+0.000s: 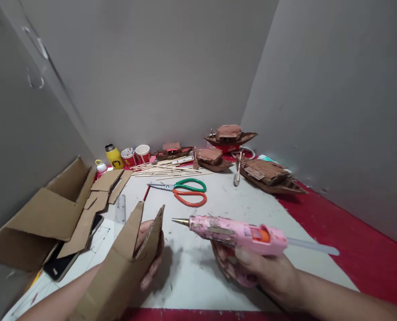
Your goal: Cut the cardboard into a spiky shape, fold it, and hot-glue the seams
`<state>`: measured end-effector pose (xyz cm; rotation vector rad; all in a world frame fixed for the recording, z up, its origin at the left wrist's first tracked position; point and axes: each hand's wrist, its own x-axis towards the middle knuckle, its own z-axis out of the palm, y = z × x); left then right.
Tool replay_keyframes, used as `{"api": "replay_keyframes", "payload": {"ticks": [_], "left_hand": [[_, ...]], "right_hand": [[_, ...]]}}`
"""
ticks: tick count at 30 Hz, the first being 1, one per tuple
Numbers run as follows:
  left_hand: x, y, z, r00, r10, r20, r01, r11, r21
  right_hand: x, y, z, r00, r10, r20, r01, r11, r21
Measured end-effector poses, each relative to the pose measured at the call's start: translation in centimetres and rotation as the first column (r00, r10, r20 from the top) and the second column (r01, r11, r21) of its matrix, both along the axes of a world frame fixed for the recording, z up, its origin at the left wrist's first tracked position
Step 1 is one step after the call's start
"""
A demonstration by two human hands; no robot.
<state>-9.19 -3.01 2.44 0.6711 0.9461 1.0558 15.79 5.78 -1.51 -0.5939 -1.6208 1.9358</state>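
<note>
Near the front edge of the bench, the fingers of the left hand curl around a folded brown cardboard piece, holding it upright with its corrugated cut edge turned to the right. Just beside it, the fingers of the right hand wrap tightly around the grip of a pink hot-glue gun smeared with dried glue. Its brass nozzle points at the cardboard, close to it but not touching, and a clear glue stick juts from the back.

Beyond the hands, at mid-bench, lie scissors with green and orange handle loops. Behind them is a loose bundle of thin wooden sticks. Brown cardboard model boats stand along the back edge. A yellow bottle and two red-and-white cups sit toward the back left corner.

Along the left edge an open brown cardboard box lies beside flat cardboard offcuts, with a black phone partly under them and a clear ruler nearby. A red cover shows along the right edge.
</note>
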Motion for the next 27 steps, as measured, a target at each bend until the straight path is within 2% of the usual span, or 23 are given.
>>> {"api": "replay_keyframes", "payload": {"ticks": [3, 7, 13, 18, 21, 27], "left_hand": [[0.0, -0.2, 0.0, 0.997, -0.035, 0.068, 0.038, 0.999, -0.039], [-0.3, -0.4, -0.5, 0.978, -0.077, 0.195, 0.093, 0.993, -0.074], [0.8, -1.0, 0.0, 0.990, 0.007, 0.138, -0.003, 1.000, -0.028], [1.2, -0.8, 0.9, 0.995, -0.019, 0.097, 0.023, 0.999, -0.040], [1.0, -0.3, 1.1, 0.992, -0.053, 0.110, 0.060, 0.996, -0.067], [1.3, -0.5, 0.7, 0.990, 0.063, 0.125, -0.055, 0.997, -0.060]], "right_hand": [[-0.2, -0.2, 0.5, 1.000, 0.015, 0.024, -0.017, 0.996, 0.093], [-0.9, -0.5, 1.4, 0.996, -0.036, 0.077, 0.026, 0.992, 0.120], [-1.3, -0.4, 1.4, 0.989, -0.030, 0.144, 0.018, 0.996, 0.085], [-1.1, -0.4, 1.3, 0.975, -0.051, 0.216, 0.044, 0.998, 0.035], [-1.0, -0.5, 1.3, 0.980, -0.042, 0.195, 0.031, 0.998, 0.062], [-1.0, -0.5, 1.6, 0.998, -0.018, 0.058, 0.012, 0.994, 0.104]]}}
